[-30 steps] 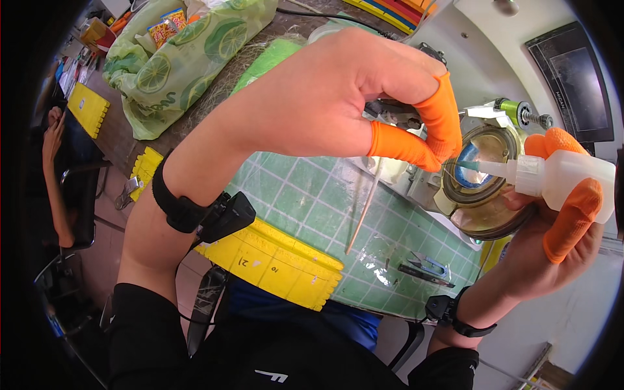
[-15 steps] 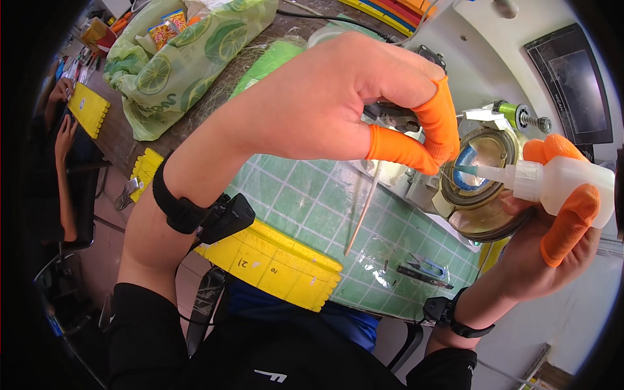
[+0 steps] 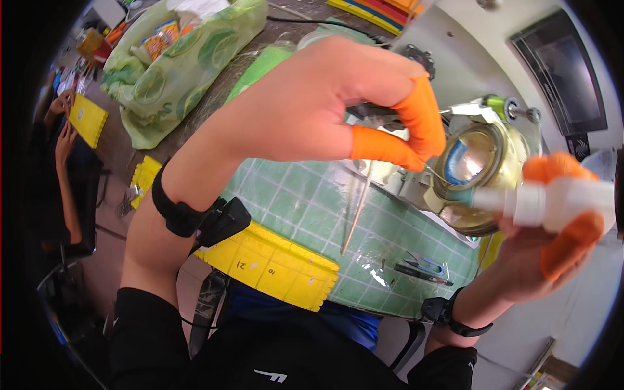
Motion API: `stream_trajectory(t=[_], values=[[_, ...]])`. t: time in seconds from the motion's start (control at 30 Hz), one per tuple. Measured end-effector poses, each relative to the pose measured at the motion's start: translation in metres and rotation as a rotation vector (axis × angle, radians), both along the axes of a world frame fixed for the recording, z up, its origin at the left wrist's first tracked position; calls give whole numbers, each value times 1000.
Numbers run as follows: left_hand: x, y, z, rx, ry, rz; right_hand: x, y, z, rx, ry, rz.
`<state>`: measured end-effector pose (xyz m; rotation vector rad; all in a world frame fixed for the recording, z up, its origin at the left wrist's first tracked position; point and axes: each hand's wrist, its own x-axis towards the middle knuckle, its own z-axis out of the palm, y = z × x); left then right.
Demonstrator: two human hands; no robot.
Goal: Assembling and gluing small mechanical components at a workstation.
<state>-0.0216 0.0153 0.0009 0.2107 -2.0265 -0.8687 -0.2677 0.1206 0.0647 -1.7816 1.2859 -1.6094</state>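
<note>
My left hand, with orange finger cots on thumb and forefinger, pinches a thin wire-like piece beside a round brass-coloured metal part. A blue patch shows on the shiny dish inside that part. My right hand, also in orange cots, is closed around a white squeeze bottle. The bottle lies sideways and blurred, its narrow nozzle pointing left in front of the metal part. A slim wooden stick leans on the green gridded mat below my left hand.
Small thread snips lie on the mat near its front edge. A yellow notched board juts from that edge. A lime-printed bag stands at the far left. A dark screen is at the right. Another person's hands hold a yellow board.
The bottle and my right hand have moved a little down, the nozzle drawing away from the wire-like piece. My left hand appears slightly further left, still pinching.
</note>
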Motion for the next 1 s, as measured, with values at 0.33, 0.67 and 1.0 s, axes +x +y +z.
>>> stream_trajectory(t=[0.33, 0.67, 1.0], values=[[11, 9, -3, 54, -59, 15, -153, 92, 8, -426, -253, -637], [15, 6, -3, 102, -179, 76, -251, 105, -10, 69, 326, -829], [17, 3, 1, 7, -205, 41, -116, 158, -4, 738, 541, -257]])
